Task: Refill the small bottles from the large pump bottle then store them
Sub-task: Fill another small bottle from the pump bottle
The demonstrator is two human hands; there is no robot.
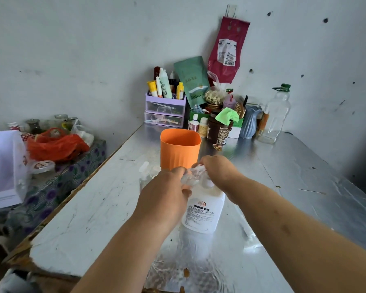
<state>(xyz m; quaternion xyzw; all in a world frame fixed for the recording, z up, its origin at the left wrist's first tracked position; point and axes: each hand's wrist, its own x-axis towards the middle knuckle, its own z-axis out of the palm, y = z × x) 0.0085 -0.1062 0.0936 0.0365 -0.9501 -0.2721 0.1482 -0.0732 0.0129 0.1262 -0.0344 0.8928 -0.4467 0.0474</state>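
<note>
1. Worktop [93,208]: pale and scuffed, with the near-left edge chipped. It runs from 6 o'clock up to the wall corner at 12.
2. Large pump bottle [203,210]: white with a printed label, standing upright on the worktop just below frame centre. Its pump head sits under the right wrist.
3. Left hand [167,191]: comes in from 7 o'clock, back of the hand toward the camera. The fingers are curled round the near end of the small clear bottle [191,177].
4. Small clear bottle: held tilted in the air just above the pump head, between both hands.
5. Right hand [218,168]: comes in from 4 o'clock. The fingers are bent down and pinch the far end of the small clear bottle; the exact grip is partly hidden.
6. Second small bottle [145,174]: clear, standing on the worktop at 10 o'clock from the left hand, just beside it.
7. Orange cup [180,149]: ribbed and upright, at 12 o'clock from the hands and close behind them.
8. Brown tub [219,132] under a green cloth [227,116]: at 1 o'clock from the cup.
9. Purple drawer organiser [165,111]: in the corner at 12 o'clock, with tubes standing in its top.
10. Blue vase [249,121] and clear plastic bottle [277,115] with a green cap: at 2 o'clock, against the wall.
11. Red plastic bag [55,146]: on a lower surface at 9 o'clock, off the worktop.
</note>
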